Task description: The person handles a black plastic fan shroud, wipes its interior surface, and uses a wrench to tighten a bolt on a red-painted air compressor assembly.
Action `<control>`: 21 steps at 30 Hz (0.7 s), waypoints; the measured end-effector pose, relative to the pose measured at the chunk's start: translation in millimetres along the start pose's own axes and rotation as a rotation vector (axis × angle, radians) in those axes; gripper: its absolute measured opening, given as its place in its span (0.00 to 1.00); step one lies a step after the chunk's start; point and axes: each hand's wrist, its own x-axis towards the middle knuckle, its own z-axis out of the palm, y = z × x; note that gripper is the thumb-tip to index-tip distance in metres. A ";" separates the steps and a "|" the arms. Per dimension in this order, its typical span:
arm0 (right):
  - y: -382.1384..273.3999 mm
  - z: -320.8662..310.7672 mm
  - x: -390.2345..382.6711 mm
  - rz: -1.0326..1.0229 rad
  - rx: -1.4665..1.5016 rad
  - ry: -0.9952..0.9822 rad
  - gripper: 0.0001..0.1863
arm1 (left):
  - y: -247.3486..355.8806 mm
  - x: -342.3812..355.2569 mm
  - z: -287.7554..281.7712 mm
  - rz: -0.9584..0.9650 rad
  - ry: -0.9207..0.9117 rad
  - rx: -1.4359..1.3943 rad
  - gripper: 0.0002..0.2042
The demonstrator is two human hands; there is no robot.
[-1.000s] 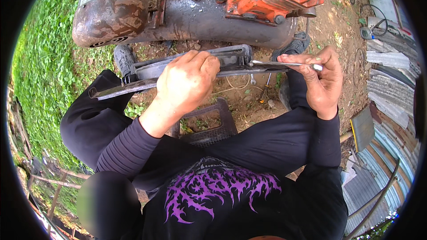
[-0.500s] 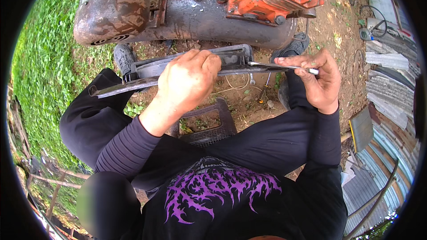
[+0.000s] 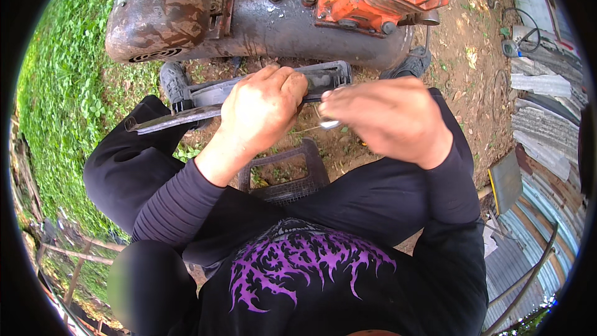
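A long, dark grey, trough-like cover [image 3: 211, 94] with a raised rim lies across in front of me, between my knees and the machine. My left hand [image 3: 264, 96] is closed over its middle in a fist, hiding part of it. Close to its right end is my right hand [image 3: 395, 115], smeared by motion, fingers bent together. A shiny bit of a thin metal tool [image 3: 329, 124] shows under those fingertips; the rest of it is covered by the hand. Whether the tool touches the cover I cannot tell.
Beyond my feet stands an old air compressor with a rusty tank [image 3: 267, 31], a grey motor [image 3: 158, 15] and an orange pump head [image 3: 379, 0]. Below the cover sits a dark plastic stool [image 3: 286, 177]. Corrugated metal sheets [image 3: 541, 124] lie at the right, grass [image 3: 68, 99] at the left.
My right hand has moved left toward the cover's right end and turned palm down, carrying the thin metal tool. My left hand and the cover have barely moved.
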 end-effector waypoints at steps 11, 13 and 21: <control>-12.1 39.5 7.9 0.085 -0.039 0.158 0.11 | 2.5 -9.4 -3.1 -0.041 -0.006 -0.031 0.10; -11.0 36.5 10.5 0.106 -0.025 0.127 0.10 | 0.1 -10.3 -1.6 -0.025 0.061 -0.007 0.13; -7.8 35.2 16.4 0.120 -0.060 0.108 0.08 | 11.0 -9.4 -14.1 -0.220 0.154 0.235 0.14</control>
